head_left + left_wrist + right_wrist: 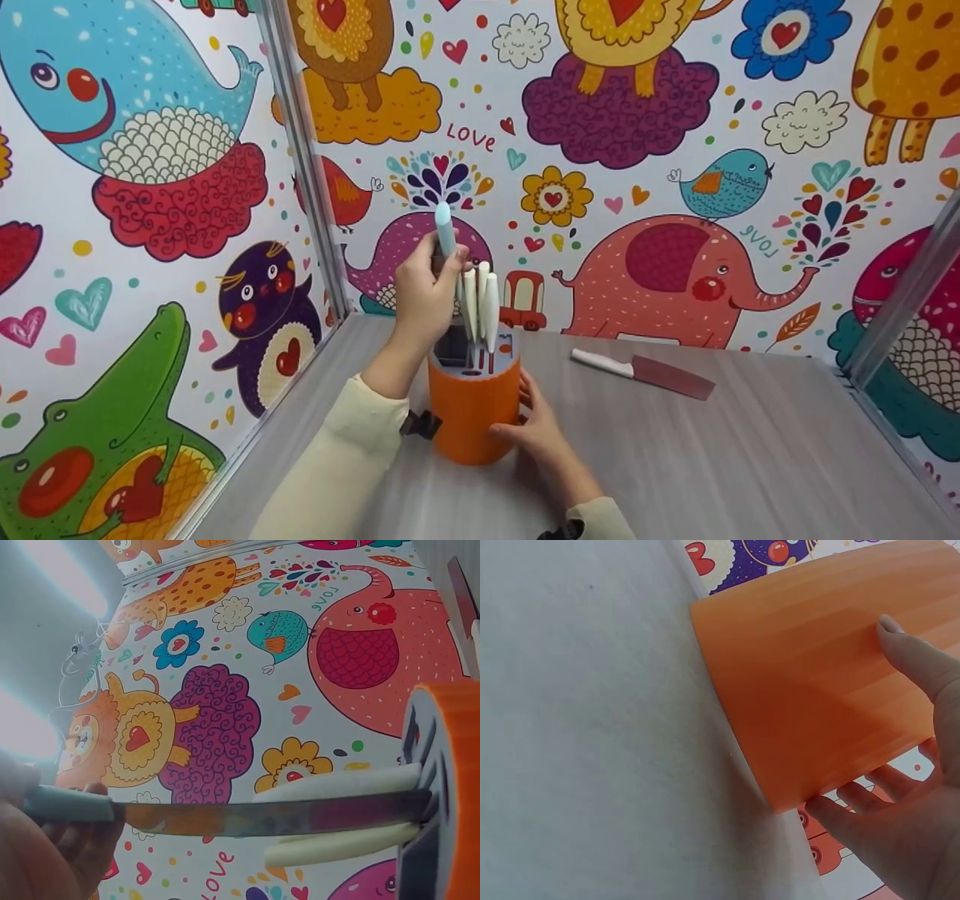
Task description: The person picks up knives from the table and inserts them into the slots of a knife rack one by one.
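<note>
My left hand (421,296) grips the light blue handle of a knife (444,225) above an orange knife block (472,420). In the left wrist view the long blade (300,817) is mostly exposed, its tip end at the slotted grey top of the block. Several white-handled utensils (491,307) stand upright in the slots beside it. My right hand (546,439) holds the block low on its right side, with the thumb (911,652) across the front and the fingers around the side. The block stands upright on the table.
A cleaver (671,377) with a white handle and reddish-brown blade lies flat on the grey wood-grain table (675,465), right of the block. Cartoon-printed walls (510,187) rise at the back and both sides, joined by metal corner strips.
</note>
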